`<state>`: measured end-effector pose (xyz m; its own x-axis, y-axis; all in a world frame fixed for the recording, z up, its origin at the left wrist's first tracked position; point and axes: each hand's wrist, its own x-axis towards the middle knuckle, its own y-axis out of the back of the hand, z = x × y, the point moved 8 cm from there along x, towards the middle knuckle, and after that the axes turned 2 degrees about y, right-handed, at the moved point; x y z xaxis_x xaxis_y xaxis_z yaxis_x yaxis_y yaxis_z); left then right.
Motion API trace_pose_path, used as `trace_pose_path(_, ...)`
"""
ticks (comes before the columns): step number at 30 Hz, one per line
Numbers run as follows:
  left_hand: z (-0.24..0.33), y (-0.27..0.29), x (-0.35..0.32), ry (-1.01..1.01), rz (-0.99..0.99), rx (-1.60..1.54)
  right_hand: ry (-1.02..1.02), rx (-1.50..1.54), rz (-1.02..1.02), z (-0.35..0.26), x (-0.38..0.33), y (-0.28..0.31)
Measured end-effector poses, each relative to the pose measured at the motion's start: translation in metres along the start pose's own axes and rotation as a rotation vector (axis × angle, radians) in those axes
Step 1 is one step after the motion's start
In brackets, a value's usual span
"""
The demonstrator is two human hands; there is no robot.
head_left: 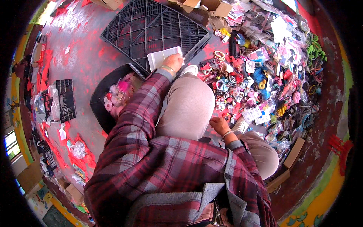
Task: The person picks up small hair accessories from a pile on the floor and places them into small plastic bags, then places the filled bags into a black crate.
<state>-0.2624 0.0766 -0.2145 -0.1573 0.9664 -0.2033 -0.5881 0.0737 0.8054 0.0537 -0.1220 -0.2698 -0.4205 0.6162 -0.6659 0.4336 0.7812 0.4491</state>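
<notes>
My left hand [172, 63] is closed on the right end of a white, shallow rectangular tray [154, 60], beyond my bent knee. Under the tray lies a large black plastic grid pallet [132, 34]. Beside my left forearm is a black bin [99, 94] with pink and pale hair accessories [120, 90] in it, partly covered by my sleeve. My right hand [220, 125] is low between my knees, fingers curled together; whatever they may hold is too small to tell. A big heap of colourful hair ties and trinkets [245, 83] spreads just past it.
Plastic-wrapped packets [276, 28] are piled at the far right, with cardboard boxes [221, 9] at the back. White cards [252, 113] lie on the heap near my right foot. A cardboard strip [294, 153] borders the heap's near side. Another black crate [66, 100] stands at the left.
</notes>
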Motion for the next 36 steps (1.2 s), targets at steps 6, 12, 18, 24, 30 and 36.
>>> trace_pose_path(6,0.006,-0.006,0.004,-0.099,0.007,0.135,0.011,0.045,0.029,-0.004,0.000,0.004)
trace_pose_path(12,0.025,-0.004,-0.005,-0.281,0.072,0.045,0.011,0.198,0.020,-0.037,0.015,0.033)
trace_pose_path(18,0.025,0.001,-0.016,-0.393,0.082,-0.036,0.214,0.069,0.172,-0.106,0.075,0.098)
trace_pose_path(24,0.029,0.007,-0.017,-0.451,0.089,-0.109,0.344,0.258,0.178,-0.157,0.171,0.120)
trace_pose_path(30,0.027,0.013,-0.018,-0.494,0.024,-0.167,0.054,0.289,0.087,-0.192,0.204,0.108)
trace_pose_path(36,0.029,0.015,-0.021,-0.586,-0.007,-0.181,0.488,-0.493,0.261,-0.225,0.235,0.093)
